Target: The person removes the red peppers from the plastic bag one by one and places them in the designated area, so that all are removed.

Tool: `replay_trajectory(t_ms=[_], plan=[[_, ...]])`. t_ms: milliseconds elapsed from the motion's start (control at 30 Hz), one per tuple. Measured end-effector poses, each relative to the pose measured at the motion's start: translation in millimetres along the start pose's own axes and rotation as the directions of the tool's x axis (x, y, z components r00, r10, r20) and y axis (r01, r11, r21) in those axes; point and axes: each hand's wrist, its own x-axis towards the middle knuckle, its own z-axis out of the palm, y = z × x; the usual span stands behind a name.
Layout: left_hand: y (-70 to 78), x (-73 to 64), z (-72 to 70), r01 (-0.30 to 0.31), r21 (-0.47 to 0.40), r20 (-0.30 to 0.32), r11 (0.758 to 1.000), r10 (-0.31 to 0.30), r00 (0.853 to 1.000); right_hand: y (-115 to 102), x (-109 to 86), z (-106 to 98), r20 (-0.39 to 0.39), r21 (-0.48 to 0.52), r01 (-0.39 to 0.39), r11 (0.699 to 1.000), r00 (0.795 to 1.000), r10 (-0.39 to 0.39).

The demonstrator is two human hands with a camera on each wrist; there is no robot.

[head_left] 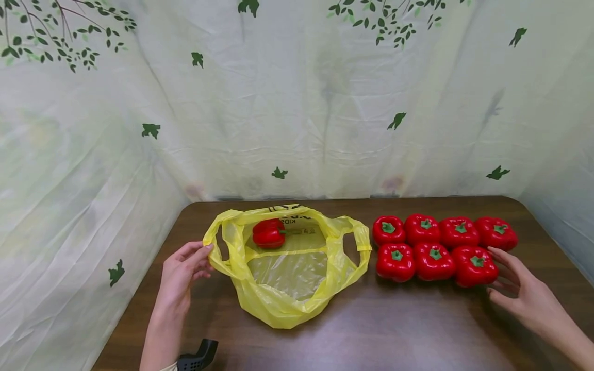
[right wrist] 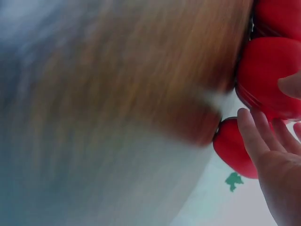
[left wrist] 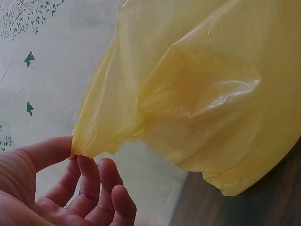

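Observation:
A yellow plastic bag point(head_left: 278, 312) lies on the table with its mouth spread wide. My left hand point(head_left: 183, 270) pinches the bag's left handle between thumb and fingertips; the left wrist view shows the bag's thin edge in that pinch. Inside the bag is one red bell pepper point(head_left: 266, 235). Several more red peppers stand in two rows to the bag's right, green stems upward. At the right end of the front row, my right hand point(head_left: 529, 296) reaches round a pepper point(head_left: 473, 267), fingers spread and thumb apart. Whether its fingertips touch the pepper I cannot tell.
The dark wooden table point(head_left: 371, 330) reaches back to a pale curtain point(head_left: 297, 118) printed with leaves. The bag's right handle point(head_left: 362, 242) comes close to the nearest peppers. The back row ends with a pepper point(head_left: 496, 233) at the far right.

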Motion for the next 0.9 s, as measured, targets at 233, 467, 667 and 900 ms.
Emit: replay_trajectory(t_ms=[233, 467, 667, 900], plan=[[0.2, 0.8, -0.9, -0.004, -0.004, 0.01, 1.0, 0.004, 1.0, -7, -5.2, -12, -0.058, -0.061, 0.0, 0.998, 0.998, -0.004], [1.8, 0.1, -2.5, -0.004, -0.017, 0.005, 1.0, 0.004, 1.0, -39, 7.5, -28, -0.187, -0.156, 0.107, 0.982, 0.973, -0.136], [2.4, -0.1, -2.6, -0.007, -0.026, 0.009, 1.0, 0.007, 1.0, -72, 25.3, -32, -0.152, -0.207, 0.239, 0.949, 0.95, -0.272], [3.2, -0.5, -2.7, -0.007, -0.028, 0.011, 1.0, 0.008, 1.0, -108, 41.4, -23, -0.082, -0.196, 0.336, 0.921, 0.931, -0.357]])
